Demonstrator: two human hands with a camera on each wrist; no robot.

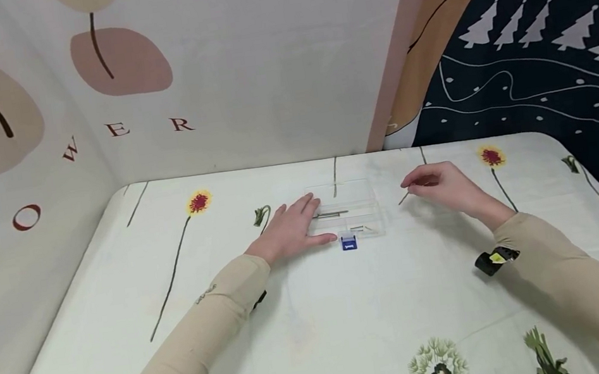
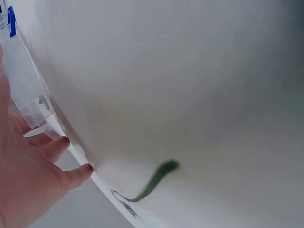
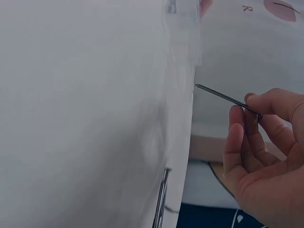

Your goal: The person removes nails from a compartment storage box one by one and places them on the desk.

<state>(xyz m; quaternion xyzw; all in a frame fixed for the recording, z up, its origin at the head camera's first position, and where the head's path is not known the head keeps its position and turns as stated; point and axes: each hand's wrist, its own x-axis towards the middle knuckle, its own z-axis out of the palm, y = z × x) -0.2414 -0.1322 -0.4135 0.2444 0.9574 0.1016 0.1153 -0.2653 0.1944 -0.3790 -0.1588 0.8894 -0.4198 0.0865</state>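
Observation:
A clear plastic compartment box with a blue latch lies on the table. Long nails lie in its middle part, and small nails lie near the latch. My left hand rests at the box's left side with fingers spread; its thumb reaches toward the latch. In the left wrist view, the box sits beside that hand. To the right of the box, my right hand pinches a nail between thumb and fingers, its point turned away from the palm.
In the right wrist view, more metal nails lie on the tabletop near the right hand. A flower-printed cloth covers the table. Behind stands a pale printed curtain, with a dark tree-patterned cloth at the right.

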